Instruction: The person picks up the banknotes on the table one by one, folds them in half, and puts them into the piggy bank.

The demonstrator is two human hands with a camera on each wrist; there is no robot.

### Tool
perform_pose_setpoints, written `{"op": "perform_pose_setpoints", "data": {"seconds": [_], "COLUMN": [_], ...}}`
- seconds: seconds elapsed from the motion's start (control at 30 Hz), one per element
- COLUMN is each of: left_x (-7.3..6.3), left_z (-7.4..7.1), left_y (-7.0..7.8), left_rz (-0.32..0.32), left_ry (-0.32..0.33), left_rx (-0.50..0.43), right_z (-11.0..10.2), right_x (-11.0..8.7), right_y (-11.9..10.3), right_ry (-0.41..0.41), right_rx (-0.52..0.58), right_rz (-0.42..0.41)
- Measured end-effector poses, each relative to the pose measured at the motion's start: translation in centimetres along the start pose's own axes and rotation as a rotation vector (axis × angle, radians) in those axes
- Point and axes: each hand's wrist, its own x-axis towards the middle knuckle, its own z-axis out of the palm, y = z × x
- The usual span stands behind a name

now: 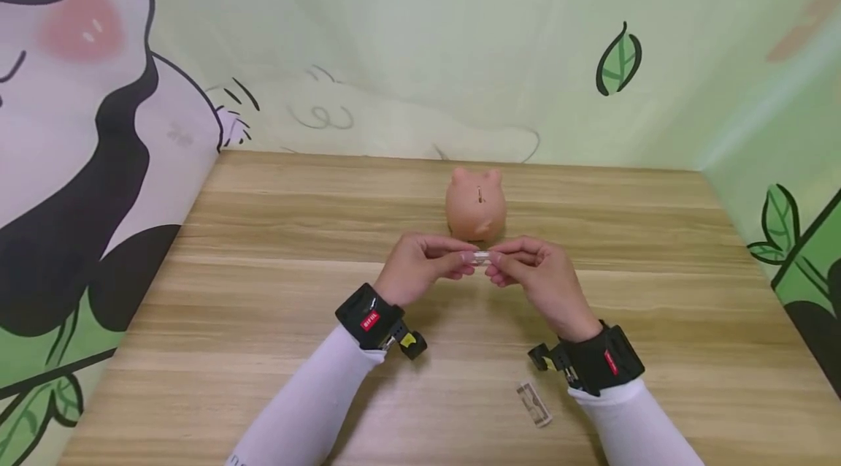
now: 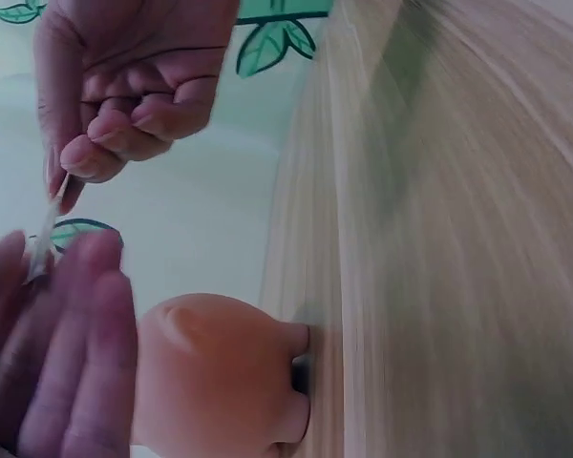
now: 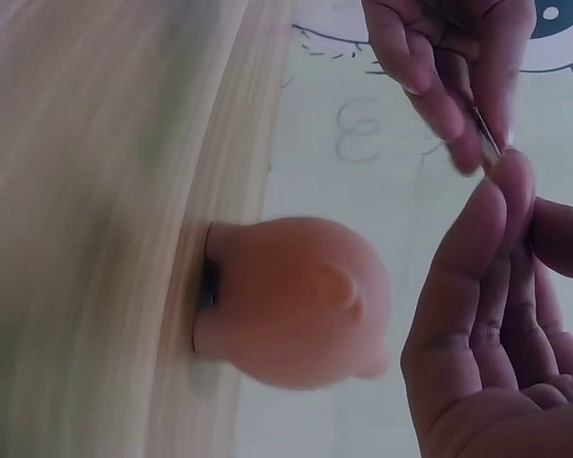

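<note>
Both hands meet in front of the piggy bank, stretching a small pale folded banknote [image 1: 481, 258] between them. My left hand [image 1: 420, 265] pinches one end of it between thumb and fingers, and my right hand [image 1: 535, 269] pinches the other. Edge-on in the left wrist view, the banknote [image 2: 44, 239] is a thin strip. Just beyond the fingers the pink piggy bank [image 1: 476, 207] stands upright on the table, its coin slot facing up. Its rounded side and short feet show in the right wrist view, below and beside the right hand [image 3: 497, 334].
A second folded banknote [image 1: 534, 405] lies on the wooden table [image 1: 296, 232], near the front and left of the right forearm. Walls with panda and leaf drawings [image 1: 619, 60] close off the table's back and sides.
</note>
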Motion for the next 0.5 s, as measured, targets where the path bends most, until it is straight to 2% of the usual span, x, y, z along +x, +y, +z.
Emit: {"op": "perform_pose_setpoints", "data": {"seconds": [0.13, 0.2, 0.27, 0.4, 0.5], "left_x": [0.2, 0.3, 0.6, 1.3, 1.9], "left_z": [0.2, 0.5, 0.9, 2.2, 3.4], "left_y": [-0.1, 0.1, 0.2, 0.0, -0.5], "left_rz": [0.028, 0.047, 0.07, 0.11, 0.119], "left_ry": [0.068, 0.109, 0.136, 0.122, 0.105], "left_rx": [0.136, 0.247, 0.396, 0.722, 0.895], "right_z": [-0.9, -1.4, -1.9, -2.2, -1.9], "right_x": [0.6, 1.2, 1.8, 3.2, 4.1], "right_y": [-0.5, -0.8, -1.1, -1.8, -2.0], "right_ry": [0.097, 0.155, 0.212, 0.304, 0.347], "right_rx": [-0.078, -0.124, -0.17, -0.259, -0.317], "right_rz": [-0.047, -0.083, -0.128, -0.213, -0.246]}}
